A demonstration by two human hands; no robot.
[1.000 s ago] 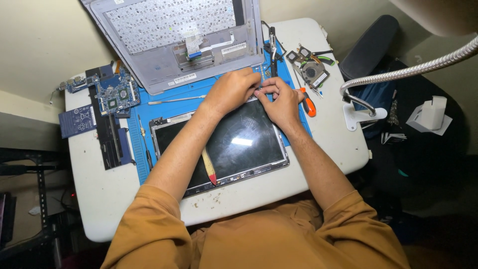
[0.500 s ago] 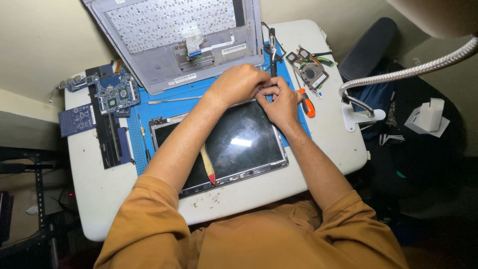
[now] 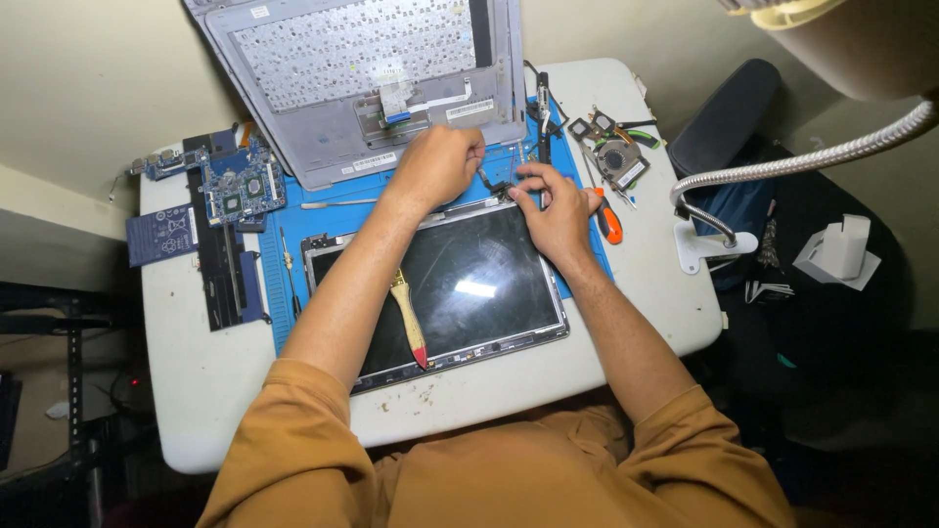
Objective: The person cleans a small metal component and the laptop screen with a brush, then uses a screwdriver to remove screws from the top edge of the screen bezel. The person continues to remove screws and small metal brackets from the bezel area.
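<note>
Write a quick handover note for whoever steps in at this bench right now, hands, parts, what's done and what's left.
Left hand: closed, resting at the top edge of the dark glossy laptop screen panel.
Right hand: fingertips pinching a small dark part at the panel's top right corner.
Panel lies on the blue work mat; a wooden-handled brush rests on it.
Done: grey keyboard cover off, blue circuit board and small black fan out.
Left: the corner part is not yet freed.

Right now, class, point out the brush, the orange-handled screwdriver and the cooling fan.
brush [image 3: 408, 318], head view, on its wooden handle.
orange-handled screwdriver [image 3: 610, 228], head view, on the orange grip.
cooling fan [image 3: 618, 159], head view, on the round fan housing.
</note>
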